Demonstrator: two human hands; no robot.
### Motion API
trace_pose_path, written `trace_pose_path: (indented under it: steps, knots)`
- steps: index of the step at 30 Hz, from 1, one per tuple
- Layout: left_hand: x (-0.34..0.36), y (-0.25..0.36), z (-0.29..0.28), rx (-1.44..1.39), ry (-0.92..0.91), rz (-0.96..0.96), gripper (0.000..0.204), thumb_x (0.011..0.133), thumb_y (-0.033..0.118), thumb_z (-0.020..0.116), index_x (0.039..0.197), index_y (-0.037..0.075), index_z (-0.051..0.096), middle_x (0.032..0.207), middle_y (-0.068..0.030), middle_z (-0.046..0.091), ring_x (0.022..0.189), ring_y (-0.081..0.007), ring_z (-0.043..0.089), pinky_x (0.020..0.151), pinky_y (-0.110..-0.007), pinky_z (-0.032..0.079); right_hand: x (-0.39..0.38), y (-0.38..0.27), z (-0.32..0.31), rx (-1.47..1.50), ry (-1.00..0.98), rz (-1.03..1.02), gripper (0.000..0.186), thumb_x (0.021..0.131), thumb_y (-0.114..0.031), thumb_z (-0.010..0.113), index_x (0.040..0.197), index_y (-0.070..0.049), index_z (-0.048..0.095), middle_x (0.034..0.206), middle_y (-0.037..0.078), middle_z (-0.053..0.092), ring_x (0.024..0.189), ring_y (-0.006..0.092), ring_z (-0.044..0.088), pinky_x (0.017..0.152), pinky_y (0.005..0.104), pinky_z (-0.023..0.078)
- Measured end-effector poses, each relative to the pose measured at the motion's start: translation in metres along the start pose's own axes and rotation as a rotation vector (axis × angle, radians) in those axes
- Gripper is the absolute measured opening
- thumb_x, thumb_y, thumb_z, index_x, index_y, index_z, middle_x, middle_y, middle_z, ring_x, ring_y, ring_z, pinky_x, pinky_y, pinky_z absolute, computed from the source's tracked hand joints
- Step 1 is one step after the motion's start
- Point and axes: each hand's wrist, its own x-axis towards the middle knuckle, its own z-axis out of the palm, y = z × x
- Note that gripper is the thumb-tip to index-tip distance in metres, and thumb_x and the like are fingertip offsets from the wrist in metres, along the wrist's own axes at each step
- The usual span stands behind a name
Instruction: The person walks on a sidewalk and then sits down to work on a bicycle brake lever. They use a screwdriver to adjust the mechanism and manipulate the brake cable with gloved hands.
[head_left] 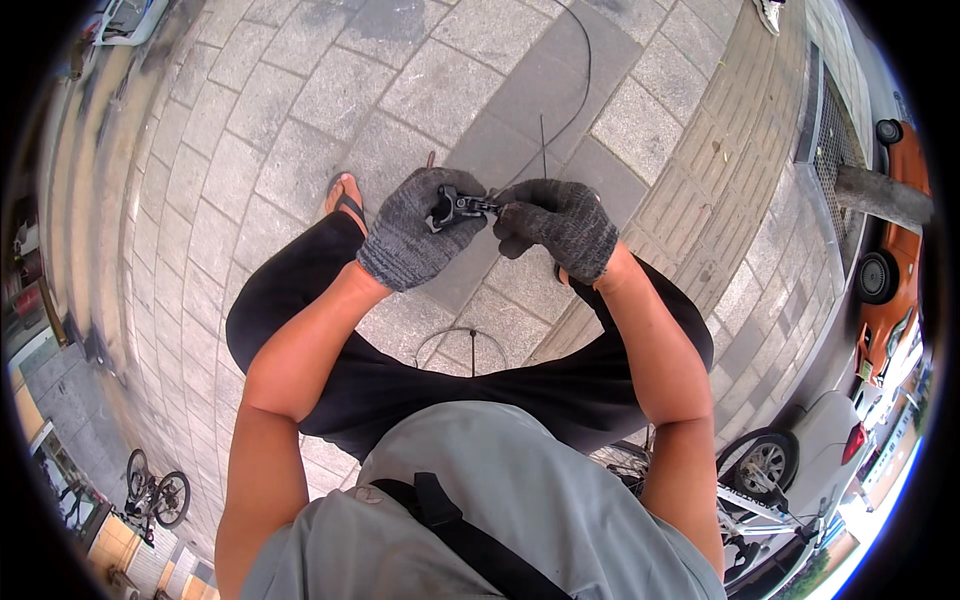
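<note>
Both my hands wear dark grey knit gloves and meet at the middle of the head view. My left hand (422, 228) is closed around a small black-and-silver metal part (466, 206) with a C-shaped, clamp-like end; its exact kind I cannot make out. From the right, my right hand (558, 222) pinches the other end of this part with thumb and fingers. A thin black cable (588, 75) curves from the top edge down to my right hand. Beside it, a short straight dark length (543, 145) sticks up past the glove. The fingertips partly hide where cable and part meet.
Grey paving (300, 130) surrounds my sandalled foot (346, 198). Between my knees lies a thin looped cable (475, 334). A tree trunk (880, 195), an orange car (903, 270) and a white car (825, 455) stand right; a bicycle (155, 490) is at lower left.
</note>
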Motion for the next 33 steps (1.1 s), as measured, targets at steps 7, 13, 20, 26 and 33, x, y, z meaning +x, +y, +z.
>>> trace_pose_path:
  steps: [7, 13, 20, 26, 33]
  knots:
    - [0.003, 0.0, -0.003, 0.158, 0.001, 0.079, 0.036, 0.084, 0.002, 0.078, 0.117, 0.002, 0.064, 0.113, -0.0098, 0.065, 0.105, -0.0191, 0.066, 0.092, -0.032, 0.054, 0.0, 0.002, 0.0, 0.038, 0.006, 0.004, 0.037, 0.095, -0.022, 0.066, 0.119, 0.006, 0.066, 0.095, 0.013, 0.076, 0.081, 0.0176, 0.075, 0.053, 0.0261, 0.052]
    - [0.003, 0.0, -0.001, 0.184, 0.022, 0.093, 0.033, 0.084, 0.002, 0.077, 0.115, 0.002, 0.065, 0.112, -0.0095, 0.066, 0.104, -0.0201, 0.066, 0.092, -0.032, 0.053, -0.002, -0.003, 0.003, 0.038, 0.031, 0.016, 0.035, 0.093, -0.019, 0.07, 0.117, 0.007, 0.067, 0.094, 0.015, 0.076, 0.08, 0.0199, 0.075, 0.064, 0.0277, 0.056]
    - [0.002, -0.002, 0.0, 0.155, 0.015, 0.059, 0.032, 0.085, 0.002, 0.077, 0.114, 0.002, 0.065, 0.11, -0.0091, 0.066, 0.102, -0.0184, 0.066, 0.089, -0.031, 0.054, 0.005, -0.001, 0.011, 0.092, 0.091, 0.092, 0.036, 0.094, -0.017, 0.071, 0.118, 0.01, 0.066, 0.093, 0.016, 0.074, 0.079, 0.022, 0.074, 0.073, 0.0318, 0.059]
    - [0.004, 0.002, -0.003, 0.138, 0.006, 0.005, 0.032, 0.086, 0.002, 0.077, 0.115, 0.004, 0.063, 0.107, -0.006, 0.067, 0.099, -0.0144, 0.066, 0.087, -0.029, 0.054, 0.007, 0.007, 0.007, 0.135, 0.034, 0.012, 0.034, 0.099, -0.015, 0.065, 0.121, 0.011, 0.064, 0.098, 0.017, 0.073, 0.083, 0.0229, 0.074, 0.077, 0.0335, 0.061]
    - [0.002, -0.003, -0.004, -0.133, 0.003, -0.09, 0.035, 0.085, 0.001, 0.079, 0.116, 0.003, 0.062, 0.108, -0.0053, 0.07, 0.098, -0.0131, 0.067, 0.088, -0.028, 0.055, -0.002, -0.01, 0.014, 0.125, 0.044, 0.002, 0.03, 0.098, -0.015, 0.065, 0.116, 0.009, 0.067, 0.094, 0.016, 0.074, 0.079, 0.0226, 0.074, 0.075, 0.0327, 0.061]
